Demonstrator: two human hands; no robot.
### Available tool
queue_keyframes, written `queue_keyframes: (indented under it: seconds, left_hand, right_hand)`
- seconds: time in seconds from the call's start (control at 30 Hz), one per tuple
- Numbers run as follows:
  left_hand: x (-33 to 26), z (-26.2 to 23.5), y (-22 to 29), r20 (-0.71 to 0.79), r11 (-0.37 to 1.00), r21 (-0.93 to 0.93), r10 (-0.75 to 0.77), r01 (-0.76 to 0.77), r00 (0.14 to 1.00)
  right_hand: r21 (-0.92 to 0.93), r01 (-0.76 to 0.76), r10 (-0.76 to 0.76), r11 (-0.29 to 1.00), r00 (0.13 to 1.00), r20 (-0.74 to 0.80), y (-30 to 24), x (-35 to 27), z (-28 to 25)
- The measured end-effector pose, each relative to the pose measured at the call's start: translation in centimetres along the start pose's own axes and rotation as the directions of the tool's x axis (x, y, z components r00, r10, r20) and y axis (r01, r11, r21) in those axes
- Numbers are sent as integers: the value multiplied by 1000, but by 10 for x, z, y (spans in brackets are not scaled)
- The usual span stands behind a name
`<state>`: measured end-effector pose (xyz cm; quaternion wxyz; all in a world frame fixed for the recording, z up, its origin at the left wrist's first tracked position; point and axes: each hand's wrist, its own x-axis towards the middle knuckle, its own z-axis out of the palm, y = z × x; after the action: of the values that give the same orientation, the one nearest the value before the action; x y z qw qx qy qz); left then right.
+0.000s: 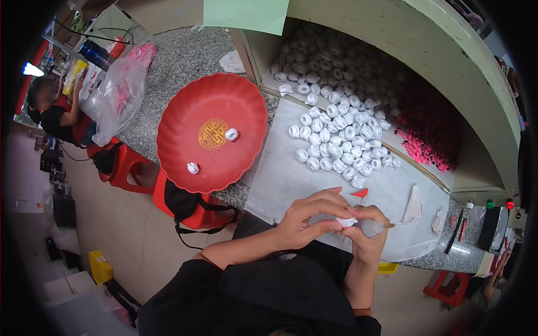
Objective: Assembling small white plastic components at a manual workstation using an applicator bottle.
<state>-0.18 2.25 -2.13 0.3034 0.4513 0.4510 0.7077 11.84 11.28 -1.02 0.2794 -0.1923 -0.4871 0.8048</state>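
Observation:
In front of my chest, my left hand [308, 221] and my right hand [368, 235] meet with fingertips pinched on a small white wrapped piece [347, 222], which shows a little pink at its edge. A thin pointed tool [395, 224] sticks out sideways by the right fingers; its other end is hidden. Just beyond the fingertips is a small red triangular piece [360, 193]. Farther off, a heap of white ring-shaped pieces [342, 140] lies on a white sheet [269, 187]. Two similar white pieces rest in a red scalloped bowl [176, 126] to the left.
An open-fronted cabinet [448, 45] holds more white pieces and a pile of pink pieces [423, 148]. Scraps [413, 204] and a red pen-like stick [463, 229] lie to the right. A red stool [196, 215] bears a black bag; another person [61, 115] sits at far left.

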Motion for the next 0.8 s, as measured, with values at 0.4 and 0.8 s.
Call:
queue_keyframes:
  seconds: [0.4,0.8]
  left_hand:
    - [29,-89,31,-233,279,943,162,182,959]
    - [128,75,-96,380,177,898,147,-402,913]
  right_hand:
    - [-181,8,-20,983,998,-66,-14,1,-45]
    - [-89,93,-109,992,974,-199,-33,-36,-66]
